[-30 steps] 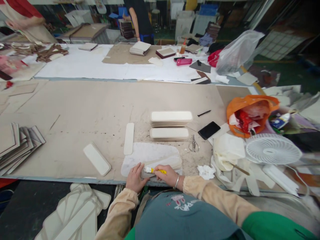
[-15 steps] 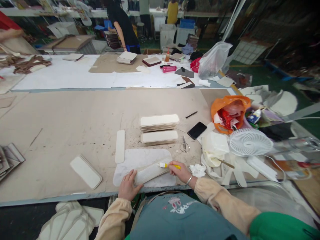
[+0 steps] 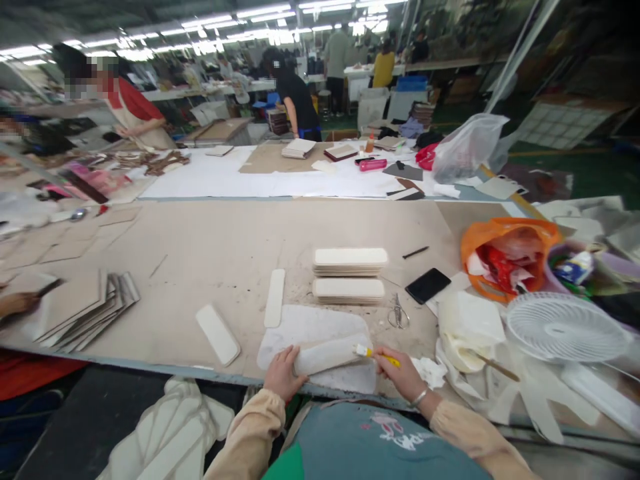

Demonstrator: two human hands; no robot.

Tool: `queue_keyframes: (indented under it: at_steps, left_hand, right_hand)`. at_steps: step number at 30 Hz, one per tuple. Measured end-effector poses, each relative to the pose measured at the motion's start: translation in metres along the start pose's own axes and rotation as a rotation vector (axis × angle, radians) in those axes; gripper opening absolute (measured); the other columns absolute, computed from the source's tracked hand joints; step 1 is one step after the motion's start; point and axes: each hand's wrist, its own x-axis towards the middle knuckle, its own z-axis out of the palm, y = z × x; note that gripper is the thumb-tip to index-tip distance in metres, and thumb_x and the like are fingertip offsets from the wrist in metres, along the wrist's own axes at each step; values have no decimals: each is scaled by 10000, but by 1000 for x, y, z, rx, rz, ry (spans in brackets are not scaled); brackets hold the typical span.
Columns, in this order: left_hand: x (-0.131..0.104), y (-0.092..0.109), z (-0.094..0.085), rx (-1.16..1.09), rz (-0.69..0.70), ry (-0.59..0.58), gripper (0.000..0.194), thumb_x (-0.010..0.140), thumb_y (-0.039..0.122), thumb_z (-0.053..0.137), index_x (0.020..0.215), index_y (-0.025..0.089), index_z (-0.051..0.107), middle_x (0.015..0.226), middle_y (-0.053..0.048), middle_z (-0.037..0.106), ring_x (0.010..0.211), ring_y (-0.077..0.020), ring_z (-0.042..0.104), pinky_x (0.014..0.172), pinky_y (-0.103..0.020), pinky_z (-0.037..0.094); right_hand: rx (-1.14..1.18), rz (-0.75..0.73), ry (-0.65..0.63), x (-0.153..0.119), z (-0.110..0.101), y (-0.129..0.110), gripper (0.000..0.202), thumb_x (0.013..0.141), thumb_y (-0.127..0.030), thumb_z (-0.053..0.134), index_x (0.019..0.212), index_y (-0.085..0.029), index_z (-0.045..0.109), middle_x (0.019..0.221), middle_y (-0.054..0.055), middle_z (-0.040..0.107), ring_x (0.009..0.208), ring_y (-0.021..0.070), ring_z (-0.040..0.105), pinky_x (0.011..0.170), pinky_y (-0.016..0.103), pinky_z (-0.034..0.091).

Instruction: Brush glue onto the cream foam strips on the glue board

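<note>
A small yellow-handled brush with a white head is in my right hand, its fingers closed round the handle. The brush head touches the right end of a long pale panel. My left hand holds the left end of that panel, fingers at the far side and thumb at the near side. Under the panel lies a white sheet. One narrow cream piece overlaps the sheet's upper left corner, and a rounded cream piece lies farther left. Two stacks of cream pieces stand beyond the sheet.
Scissors, a black phone and a dark pen lie to the right. Beyond them are an orange bag and a white fan. Folded panels sit at left, near another person's hand. Co-workers stand behind.
The view has tilted up and swung left, so more of the room and a person in red show. My right hand still holds the brush at the panel's right end; my left hand stays put.
</note>
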Motion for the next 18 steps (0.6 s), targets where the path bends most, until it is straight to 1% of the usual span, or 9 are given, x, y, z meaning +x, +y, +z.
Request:
queue_keyframes:
  at_steps: [3,6,8,9,11,14,16,18]
  left_hand:
    - [-3,2,-6,2,-17,-35,784,582,367,687,1294,174,422,1308,-121,470,1176,-265,437,998,-376,331]
    - [-3,-2,-13,-23,-25,-75,858,549,485,693,1307,197,412,1339,-105,442,1194,-274,421,1013,-369,307]
    - [4,-8,-21,-55,-67,-42,813,616,564,616,1303,177,417,1334,-110,448,1204,-259,415,1020,-347,294]
    - [10,-13,-26,-66,-112,-2,757,672,571,561,1292,157,428,1316,-117,466,1200,-243,422,1016,-328,296]
    - [29,-24,-37,-64,-251,76,627,764,524,478,1251,128,466,1265,-121,510,1170,-211,454,990,-287,317]
    - [62,-41,-57,-30,-446,127,499,802,427,479,1186,110,512,1206,-131,543,1127,-209,489,951,-279,347]
    - [79,-49,-69,-24,-509,124,460,785,391,527,1142,101,541,1158,-151,561,1101,-235,509,929,-306,367]
    - [92,-48,-79,-26,-530,121,419,776,375,563,1108,119,557,1123,-144,572,1062,-244,532,898,-342,399]
  right_hand:
    - [-41,-2,41,-6,-14,3,279,774,-437,487,826,-207,636,549,15,582,518,177,541,507,293,453]
    - [-12,27,102,-18,-31,4,326,760,-487,499,827,-199,635,563,12,587,505,162,525,483,269,432]
    - [20,35,186,-28,-38,6,357,745,-517,507,824,-192,630,569,7,579,492,146,507,471,252,418]
    - [30,38,226,-32,-40,7,366,738,-526,512,826,-189,627,574,6,576,493,142,501,472,249,414]
    - [42,53,303,-39,-41,10,373,732,-530,520,842,-188,620,587,4,570,502,140,495,481,247,412]
    - [63,74,408,-44,-37,12,374,735,-532,516,869,-196,607,606,-3,563,523,141,492,494,247,409]
    - [72,76,451,-44,-34,11,379,730,-541,511,863,-199,604,609,-4,562,534,145,493,499,250,408]
    - [77,67,473,-43,-32,11,382,725,-545,511,858,-199,603,603,-3,555,533,147,488,504,254,407]
